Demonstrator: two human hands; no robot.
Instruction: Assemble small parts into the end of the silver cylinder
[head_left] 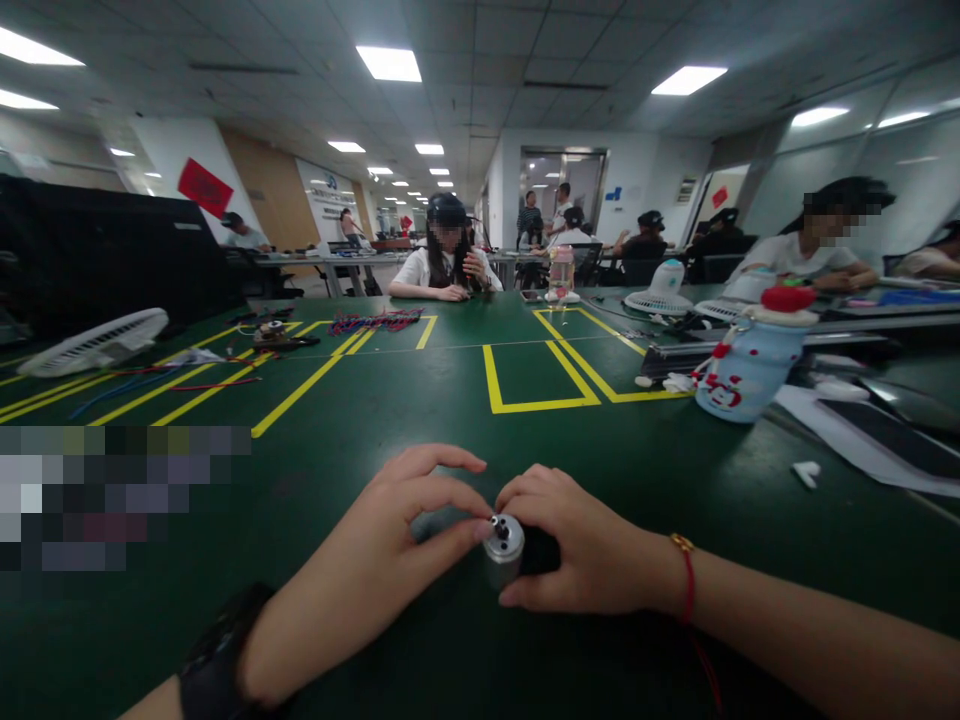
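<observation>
A small silver motor (pixel 504 562) stands upright on the green table, its round end face and short shaft (pixel 499 527) turned up. My right hand (pixel 577 545) curls around the motor from the right, fingers behind it and thumb in front. Something black (pixel 541 550) shows between the motor and my right palm; its kind is unclear. From the left, my left hand (pixel 427 520) reaches over with thumb and index finger pinched at the shaft. Its other fingers are bent and lifted off. Whether a tiny part sits between those fingertips is too small to tell.
Yellow tape (pixel 544 405) marks the green table (pixel 390 400). A blue bottle (pixel 754 365) and a white earbud-like piece (pixel 806 473) are at right. Bundled wires (pixel 375 320), loose wires (pixel 187 385) and a white fan (pixel 97 342) lie left. A person (pixel 446 260) sits opposite.
</observation>
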